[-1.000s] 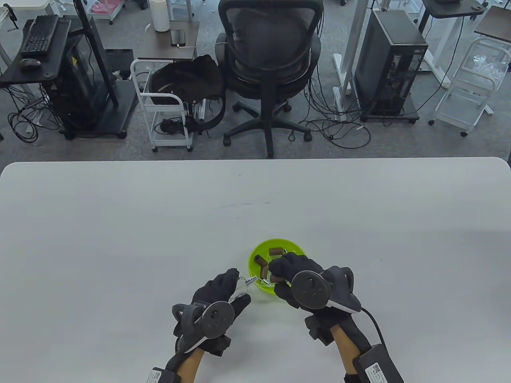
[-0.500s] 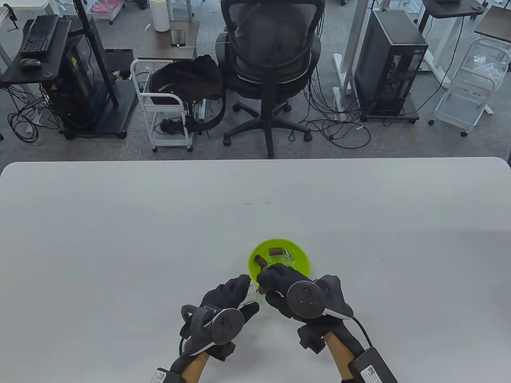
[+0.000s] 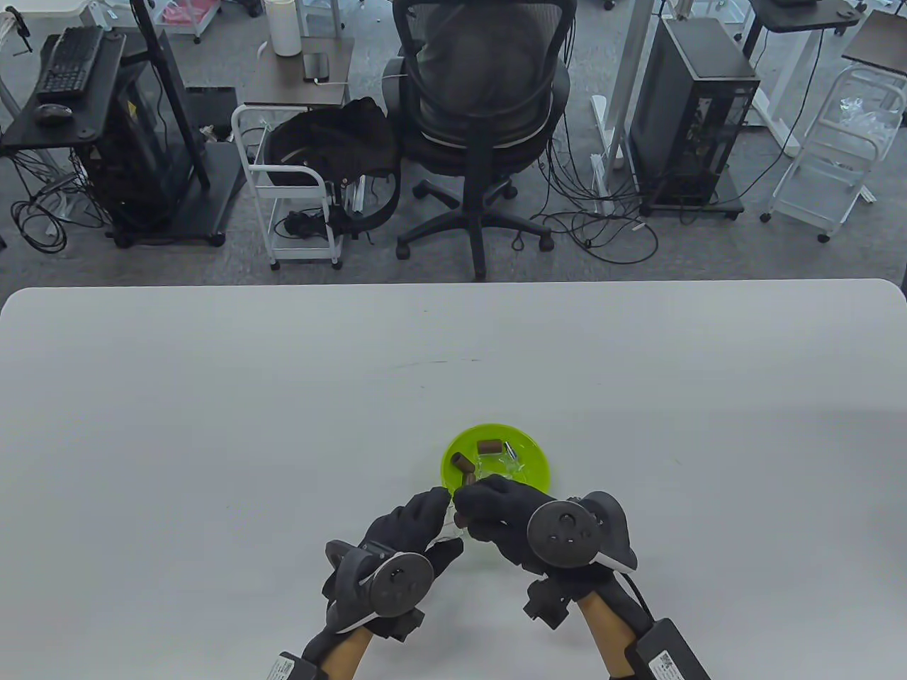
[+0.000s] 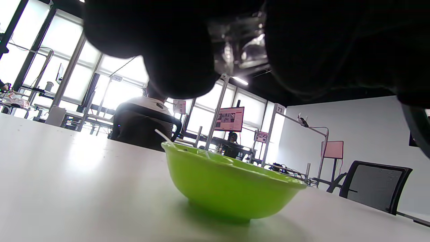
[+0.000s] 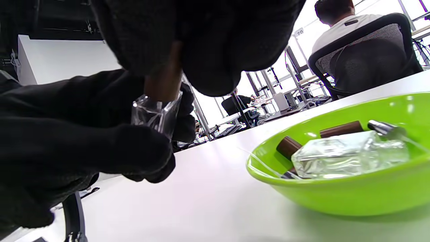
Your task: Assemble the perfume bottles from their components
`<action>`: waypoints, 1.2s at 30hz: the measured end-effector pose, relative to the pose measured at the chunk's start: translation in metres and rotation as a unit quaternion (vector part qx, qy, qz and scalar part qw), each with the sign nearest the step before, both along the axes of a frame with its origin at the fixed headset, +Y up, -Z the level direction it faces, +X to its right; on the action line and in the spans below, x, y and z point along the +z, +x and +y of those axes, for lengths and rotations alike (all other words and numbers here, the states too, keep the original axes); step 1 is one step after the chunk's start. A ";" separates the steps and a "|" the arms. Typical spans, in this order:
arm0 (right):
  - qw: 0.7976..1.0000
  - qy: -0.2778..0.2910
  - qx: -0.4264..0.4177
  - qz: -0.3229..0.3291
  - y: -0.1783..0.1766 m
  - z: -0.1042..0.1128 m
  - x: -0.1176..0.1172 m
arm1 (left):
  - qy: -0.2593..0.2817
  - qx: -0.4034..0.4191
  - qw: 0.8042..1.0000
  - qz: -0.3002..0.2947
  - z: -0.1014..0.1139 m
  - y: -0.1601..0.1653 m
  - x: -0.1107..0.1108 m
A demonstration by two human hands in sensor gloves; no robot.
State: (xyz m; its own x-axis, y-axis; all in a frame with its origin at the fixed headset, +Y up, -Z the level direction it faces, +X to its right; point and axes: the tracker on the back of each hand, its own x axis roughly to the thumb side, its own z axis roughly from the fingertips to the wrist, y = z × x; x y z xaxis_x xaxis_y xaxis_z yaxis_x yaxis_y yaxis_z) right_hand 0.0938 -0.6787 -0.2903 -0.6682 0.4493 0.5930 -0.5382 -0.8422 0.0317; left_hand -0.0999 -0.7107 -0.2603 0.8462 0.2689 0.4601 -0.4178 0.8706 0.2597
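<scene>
Assembly looks only partly done. The left hand (image 3: 404, 538) grips a clear bottle (image 5: 155, 113) just near of the bowl (image 3: 542, 464), and the right hand (image 3: 506, 520) pinches a brown cap (image 5: 163, 85) and holds it down onto the bottle's top; whether the cap is fully seated cannot be told, since gloved fingers hide the joint. I judge this unit to be at its capping step.

More is left. A second clear bottle (image 5: 349, 155) lies on its side in the bowl, uncapped as far as can be seen, with two loose brown caps (image 3: 488, 447) and a silvery sprayer piece (image 5: 383, 127) around it. No finished bottle stands anywhere on the surface (image 3: 212, 425).

Both bottles are glassy, faceted and transparent, catching bright glints. Each cap is a short matte cylinder, wood-toned. The bowl is smooth, glossy lime-green plastic, round with sloping walls and a small foot. The surface is plain, pale and matte.
</scene>
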 end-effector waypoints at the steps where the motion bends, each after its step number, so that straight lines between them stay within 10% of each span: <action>1: 1.000 0.006 0.010 0.000 -0.001 0.000 0.000 | 0.004 -0.011 1.000 0.000 0.000 0.000 0.000; 16: 0.972 0.067 0.194 -0.118 0.025 0.007 0.006 | -0.048 0.010 0.997 0.052 -0.010 -0.021 -0.019; 26: 0.919 -0.017 0.298 -0.256 0.125 -0.060 -0.011 | -0.096 0.044 0.989 0.105 -0.014 -0.040 -0.037; 36: 0.914 -0.054 0.291 -0.276 0.146 -0.070 -0.014 | -0.173 0.083 0.966 0.173 -0.007 -0.054 -0.091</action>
State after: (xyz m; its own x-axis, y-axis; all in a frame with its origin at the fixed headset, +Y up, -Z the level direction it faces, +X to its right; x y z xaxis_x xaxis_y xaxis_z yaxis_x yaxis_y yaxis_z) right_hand 0.2396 -0.7487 -0.3044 -0.9970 -0.0419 0.0654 0.0414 -0.9991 -0.0089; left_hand -0.1539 -0.7181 -0.3513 0.8651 0.5013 0.0166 -0.4997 0.8586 0.1148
